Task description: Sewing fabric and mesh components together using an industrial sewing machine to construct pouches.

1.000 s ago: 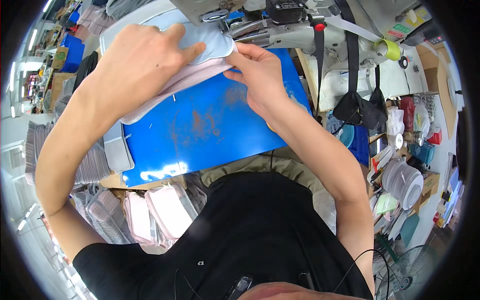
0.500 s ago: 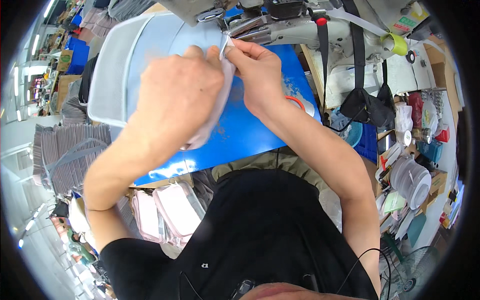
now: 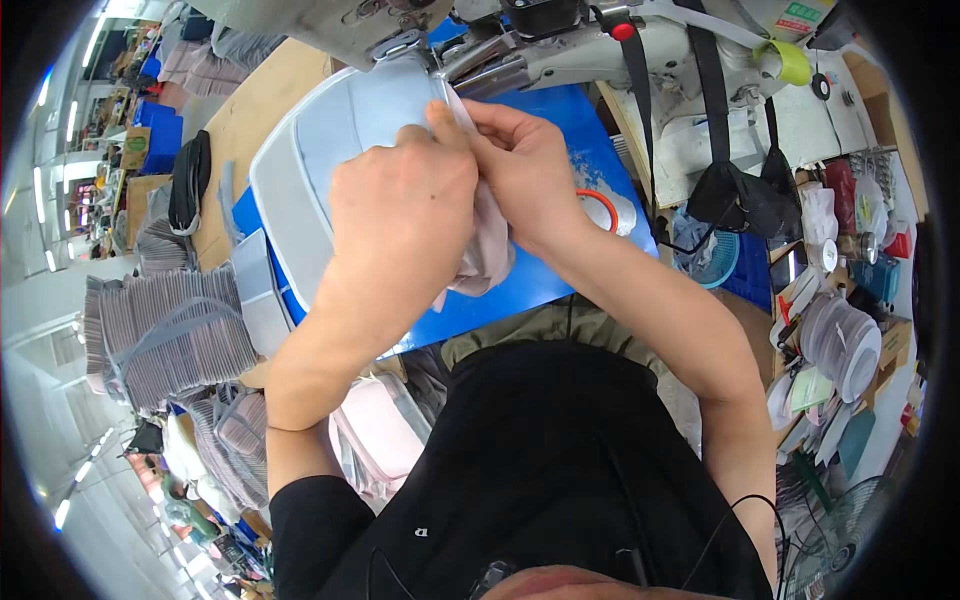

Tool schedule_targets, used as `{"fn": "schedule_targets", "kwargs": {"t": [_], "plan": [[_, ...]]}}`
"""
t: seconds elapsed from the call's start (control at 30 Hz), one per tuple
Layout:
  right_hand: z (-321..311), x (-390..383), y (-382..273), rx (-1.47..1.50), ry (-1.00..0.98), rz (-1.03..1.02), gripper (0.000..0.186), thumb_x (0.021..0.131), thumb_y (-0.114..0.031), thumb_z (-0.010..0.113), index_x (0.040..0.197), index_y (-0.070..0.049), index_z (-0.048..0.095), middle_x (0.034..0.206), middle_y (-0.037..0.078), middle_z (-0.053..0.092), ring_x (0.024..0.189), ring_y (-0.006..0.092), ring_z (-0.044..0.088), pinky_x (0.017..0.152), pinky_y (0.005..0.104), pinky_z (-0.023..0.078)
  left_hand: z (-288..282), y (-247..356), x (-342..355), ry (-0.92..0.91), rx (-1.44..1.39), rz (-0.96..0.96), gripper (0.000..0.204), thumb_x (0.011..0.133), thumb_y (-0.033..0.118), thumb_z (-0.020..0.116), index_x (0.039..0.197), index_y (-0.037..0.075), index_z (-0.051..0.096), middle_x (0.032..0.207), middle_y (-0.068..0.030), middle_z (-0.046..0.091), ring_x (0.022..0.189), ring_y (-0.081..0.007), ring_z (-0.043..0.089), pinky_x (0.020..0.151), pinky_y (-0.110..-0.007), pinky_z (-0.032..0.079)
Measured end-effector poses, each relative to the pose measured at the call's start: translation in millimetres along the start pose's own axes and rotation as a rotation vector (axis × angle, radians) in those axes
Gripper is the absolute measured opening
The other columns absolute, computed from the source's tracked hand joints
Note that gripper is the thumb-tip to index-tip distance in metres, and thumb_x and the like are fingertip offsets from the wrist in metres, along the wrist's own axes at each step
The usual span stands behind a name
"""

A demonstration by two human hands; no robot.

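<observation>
A light blue and pale grey fabric bag panel (image 3: 325,135) with white piping lies under the head of a sewing machine (image 3: 590,55). My left hand (image 3: 405,205) rests over the panel, its fingers curled and closed on the piece close to its right edge. At that same edge my right hand (image 3: 525,160) pinches the cloth between thumb and fingers, right beside the left hand. Pale pink fabric (image 3: 485,255) hangs gathered below both hands. The fingertips and the stitched seam are partly hidden.
Under the work is a blue table top (image 3: 540,270), with red-handled scissors (image 3: 598,208) at right. Stacked grey-pink pieces (image 3: 170,325) stand at left; pink pouches (image 3: 380,425) lie below the table edge. A black strap with a pouch (image 3: 735,195) hangs by the machine.
The bag panel has turned and shifted to the right under the machine head, with my left hand moving right along with it. My right hand keeps its pinch. The view has shifted slightly.
</observation>
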State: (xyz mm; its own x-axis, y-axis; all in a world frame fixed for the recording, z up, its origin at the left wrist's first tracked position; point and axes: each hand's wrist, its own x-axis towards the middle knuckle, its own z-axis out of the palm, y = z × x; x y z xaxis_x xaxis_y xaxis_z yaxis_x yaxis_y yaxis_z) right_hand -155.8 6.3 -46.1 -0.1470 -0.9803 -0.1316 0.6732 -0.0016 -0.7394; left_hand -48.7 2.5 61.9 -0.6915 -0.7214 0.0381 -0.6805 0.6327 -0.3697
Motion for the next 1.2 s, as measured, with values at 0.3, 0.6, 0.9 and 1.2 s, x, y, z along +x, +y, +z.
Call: {"fn": "schedule_targets", "kwargs": {"t": [0.3,0.6,0.9,1.2], "plan": [[-7,8,-1,-0.392,0.022,-0.229,0.023,0.095,-0.013,0.074,0.113,0.002,0.074,0.094,0.007,0.076,0.079,0.0095,0.066,0.072,0.0261,0.055,13,4,11,0.075,-0.188,-0.005,0.041,0.079,0.006,0.068,0.114,-0.014,0.062,0.078,-0.0151,0.069,0.066,-0.0287,0.073,0.053,-0.037,0.054],[-9,22,1,-0.563,0.098,-0.399,0.016,0.091,-0.016,0.077,0.096,0.0,0.076,0.08,0.008,0.075,0.069,0.0134,0.068,0.068,0.0287,0.055,23,-3,26,0.115,-0.459,-0.157,0.022,0.084,0.007,0.063,0.099,-0.006,0.052,0.08,-0.0255,0.07,0.074,-0.0454,0.071,0.066,-0.052,0.056],[-23,-25,-25,-1.039,-0.054,-0.52,0.032,0.083,-0.007,0.071,0.115,-0.009,0.07,0.106,0.011,0.063,0.092,0.0342,0.069,0.076,0.0432,0.057,62,15,-40,0.273,-0.865,-0.192,0.073,0.079,0.007,0.073,0.146,-0.001,0.048,0.093,-0.0159,0.07,0.076,-0.0312,0.07,0.072,-0.04,0.058],[-9,-32,-25,-1.282,-0.173,-0.559,0.03,0.079,-0.01,0.071,0.109,-0.009,0.073,0.106,0.014,0.06,0.092,0.0344,0.068,0.075,0.0448,0.057,54,24,-52,0.634,-0.782,-0.136,0.038,0.08,-0.003,0.076,0.117,0.003,0.074,0.079,-0.0074,0.056,0.06,-0.0173,0.056,0.056,-0.03,0.048]]}}
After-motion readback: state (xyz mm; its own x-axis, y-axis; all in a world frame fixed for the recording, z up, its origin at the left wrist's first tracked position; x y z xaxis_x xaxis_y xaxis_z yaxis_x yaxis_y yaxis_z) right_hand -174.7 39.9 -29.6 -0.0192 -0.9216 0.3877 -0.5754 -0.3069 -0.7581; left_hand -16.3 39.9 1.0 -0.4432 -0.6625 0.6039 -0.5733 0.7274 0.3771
